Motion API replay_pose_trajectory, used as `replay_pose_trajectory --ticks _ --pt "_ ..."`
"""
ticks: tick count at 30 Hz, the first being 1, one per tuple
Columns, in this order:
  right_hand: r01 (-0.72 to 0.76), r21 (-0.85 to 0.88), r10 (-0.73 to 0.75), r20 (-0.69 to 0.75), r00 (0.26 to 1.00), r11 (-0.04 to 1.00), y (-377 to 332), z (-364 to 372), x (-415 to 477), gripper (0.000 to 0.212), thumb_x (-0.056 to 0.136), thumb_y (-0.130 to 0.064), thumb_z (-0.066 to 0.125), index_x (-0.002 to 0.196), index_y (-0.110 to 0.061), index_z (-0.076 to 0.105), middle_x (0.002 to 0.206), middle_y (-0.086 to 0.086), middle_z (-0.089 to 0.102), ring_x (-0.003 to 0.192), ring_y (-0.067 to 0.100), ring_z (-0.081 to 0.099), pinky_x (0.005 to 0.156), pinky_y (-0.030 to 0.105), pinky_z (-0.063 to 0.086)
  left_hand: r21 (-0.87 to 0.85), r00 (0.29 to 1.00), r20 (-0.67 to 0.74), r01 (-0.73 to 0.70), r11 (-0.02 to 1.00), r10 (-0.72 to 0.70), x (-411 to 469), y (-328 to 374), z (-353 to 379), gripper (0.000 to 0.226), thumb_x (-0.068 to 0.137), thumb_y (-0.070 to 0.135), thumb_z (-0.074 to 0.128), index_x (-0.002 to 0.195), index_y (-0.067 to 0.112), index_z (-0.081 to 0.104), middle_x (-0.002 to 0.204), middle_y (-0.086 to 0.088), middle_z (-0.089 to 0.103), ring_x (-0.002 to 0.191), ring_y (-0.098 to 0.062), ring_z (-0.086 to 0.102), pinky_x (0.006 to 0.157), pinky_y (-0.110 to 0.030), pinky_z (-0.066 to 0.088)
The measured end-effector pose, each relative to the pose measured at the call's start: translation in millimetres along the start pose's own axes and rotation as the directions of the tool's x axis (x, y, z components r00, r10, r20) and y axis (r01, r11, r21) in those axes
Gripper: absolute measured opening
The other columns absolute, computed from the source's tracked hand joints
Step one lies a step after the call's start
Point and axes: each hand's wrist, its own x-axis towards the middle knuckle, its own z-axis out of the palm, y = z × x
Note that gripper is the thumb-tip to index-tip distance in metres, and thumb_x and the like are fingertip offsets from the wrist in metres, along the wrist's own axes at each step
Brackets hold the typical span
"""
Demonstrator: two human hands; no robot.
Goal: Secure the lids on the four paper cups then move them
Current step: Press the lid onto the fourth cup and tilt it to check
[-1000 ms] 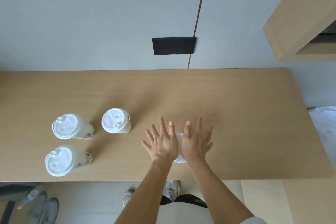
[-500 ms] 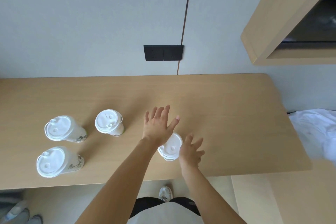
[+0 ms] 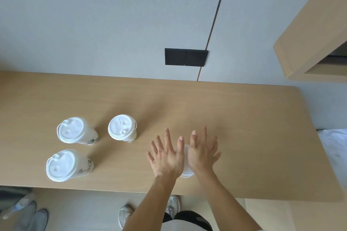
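Note:
Three white paper cups with white lids stand on the left of the wooden table (image 3: 244, 118): one at the back left (image 3: 72, 129), one at the back middle (image 3: 121, 126), one at the front left (image 3: 61, 165). A fourth cup (image 3: 186, 173) stands near the table's front edge, mostly hidden. My left hand (image 3: 167, 157) and my right hand (image 3: 201, 153) lie flat side by side on its lid, palms down, fingers spread. Only a sliver of the lid shows between and below the hands.
A black socket plate (image 3: 185, 57) sits on the grey wall behind the table. A wooden shelf (image 3: 309, 43) juts out at the upper right. White cloth (image 3: 336, 146) lies past the table's right end. Another person's shoes (image 3: 28, 215) are on the floor at the lower left.
Half a second ago my left hand was raised off the fourth cup and my right hand was beside it, with the lid showing. Both hands now lie flat on the lid again.

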Motion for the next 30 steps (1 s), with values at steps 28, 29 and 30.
replay_pose_trajectory --ticks 28,29,30 --pt "0.047 0.129 -0.040 -0.052 0.998 0.991 -11.6 -2.8 -9.2 0.078 0.104 -0.067 0.029 0.168 -0.032 0.003 0.176 0.014 0.003 0.162 0.024 -0.002 0.127 0.052 -0.001 -0.102 0.997 -0.080 -0.008 0.995 0.000 -3.1 4.1 -21.5 0.082 0.094 0.074 0.018 0.162 0.028 0.019 0.168 -0.008 0.022 0.158 -0.032 0.009 0.125 -0.060 0.005" --pt "0.084 0.078 -0.081 -0.040 0.996 0.993 -12.5 -0.1 -6.2 0.077 0.103 -0.067 0.028 0.168 -0.034 0.002 0.175 0.016 0.002 0.162 0.024 -0.004 0.127 0.053 -0.003 -0.096 0.997 -0.063 0.030 0.995 -0.036 -4.2 2.4 -17.0 0.081 0.096 0.072 0.019 0.162 0.027 0.017 0.168 -0.009 0.023 0.158 -0.032 0.010 0.124 -0.061 0.005" --pt "0.113 0.024 -0.112 -0.031 0.993 0.993 -11.7 3.1 -3.4 0.076 0.103 -0.067 0.028 0.167 -0.035 0.002 0.175 0.017 0.002 0.162 0.024 -0.005 0.126 0.054 -0.004 -0.082 0.997 -0.050 0.057 0.995 -0.061 -4.4 1.0 -11.8 0.080 0.097 0.072 0.019 0.163 0.026 0.016 0.168 -0.009 0.023 0.158 -0.032 0.010 0.124 -0.061 0.005"
